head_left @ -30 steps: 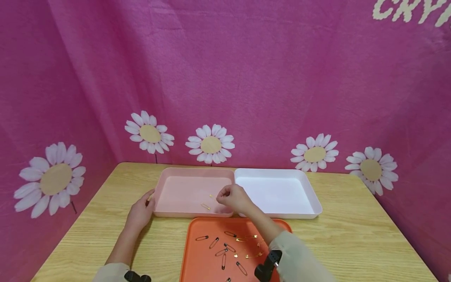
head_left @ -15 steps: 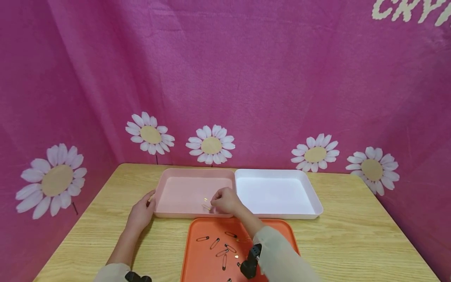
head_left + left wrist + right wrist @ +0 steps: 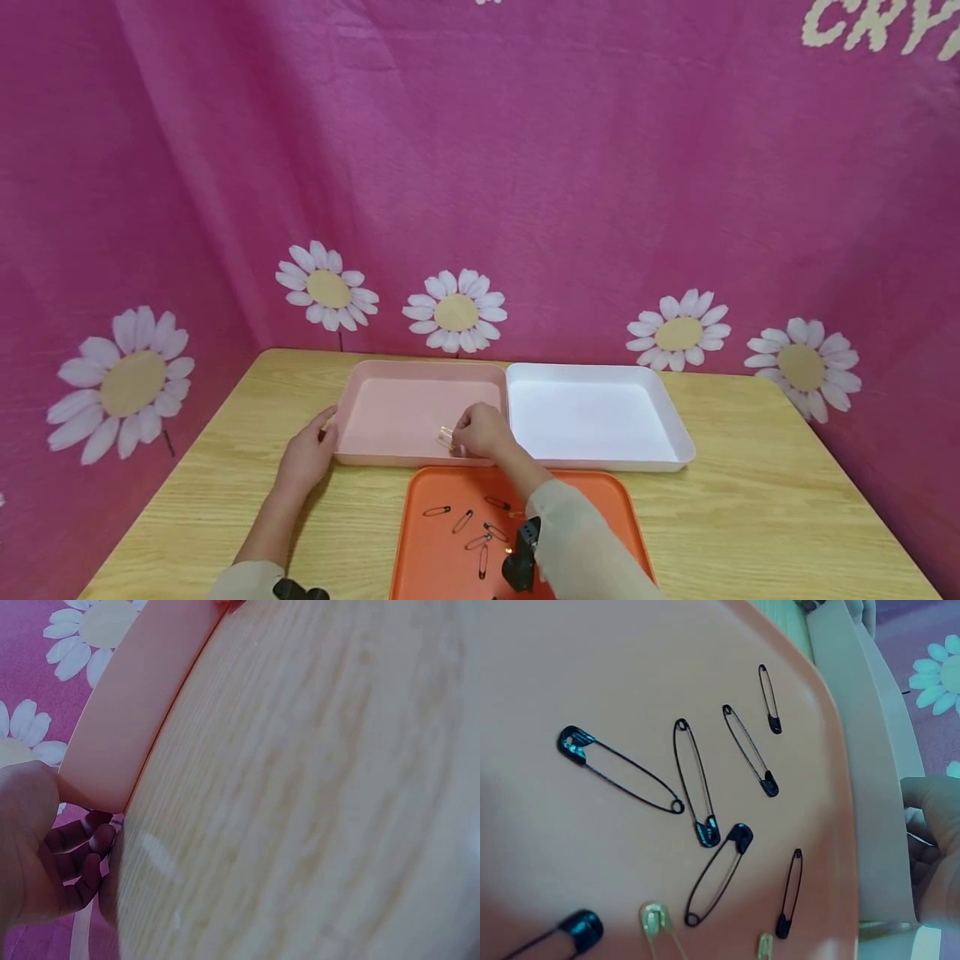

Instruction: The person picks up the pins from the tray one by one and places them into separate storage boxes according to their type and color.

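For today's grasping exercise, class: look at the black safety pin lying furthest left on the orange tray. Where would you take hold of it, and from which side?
Probably pinch the black safety pin across its two thin wires near the middle, coming straight down from above. It lies flat on the orange tray, apart from the other pins, with bare tray around it for fingertips. The clasp end is bulkier, so it is a fair second choice.

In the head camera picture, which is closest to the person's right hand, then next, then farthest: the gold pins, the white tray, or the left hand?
From the right hand:
1. Gold pins, at its fingertips in the pink tray.
2. White tray, just to its right.
3. Left hand, at the pink tray's left edge.
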{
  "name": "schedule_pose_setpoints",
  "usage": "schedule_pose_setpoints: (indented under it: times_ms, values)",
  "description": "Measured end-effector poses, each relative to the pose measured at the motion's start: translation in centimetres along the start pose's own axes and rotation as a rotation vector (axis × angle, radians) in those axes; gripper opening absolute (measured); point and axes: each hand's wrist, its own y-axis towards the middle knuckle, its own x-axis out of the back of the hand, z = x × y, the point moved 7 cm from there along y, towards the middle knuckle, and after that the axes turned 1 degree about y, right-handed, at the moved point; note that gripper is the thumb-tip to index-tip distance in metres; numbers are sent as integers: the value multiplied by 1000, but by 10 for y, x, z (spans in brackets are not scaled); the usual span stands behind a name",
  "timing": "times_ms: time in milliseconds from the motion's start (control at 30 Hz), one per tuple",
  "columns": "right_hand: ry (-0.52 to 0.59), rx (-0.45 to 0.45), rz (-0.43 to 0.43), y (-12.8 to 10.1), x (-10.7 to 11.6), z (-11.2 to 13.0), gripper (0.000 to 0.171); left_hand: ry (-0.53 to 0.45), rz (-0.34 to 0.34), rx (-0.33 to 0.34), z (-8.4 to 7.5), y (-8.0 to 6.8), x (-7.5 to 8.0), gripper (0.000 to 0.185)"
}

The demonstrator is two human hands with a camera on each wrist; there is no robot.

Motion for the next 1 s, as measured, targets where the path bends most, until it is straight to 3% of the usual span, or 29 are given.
schedule_pose_setpoints:
  times_ms: [367, 600, 767, 1000]
  values:
    - [-28, -3, 7, -2, -1, -1, 16, -1, 13, 3, 0, -1, -1, 44]
    - [-14, 89, -45, -5, 21, 11, 11, 7, 20, 0, -2, -2, 1, 45]
    - [36, 146, -35, -11, 33, 13, 11, 11, 35, 2, -3, -3, 1, 45]
    - [23, 168, -6, -25, 48, 8, 10, 15, 38, -1, -5, -4, 0, 45]
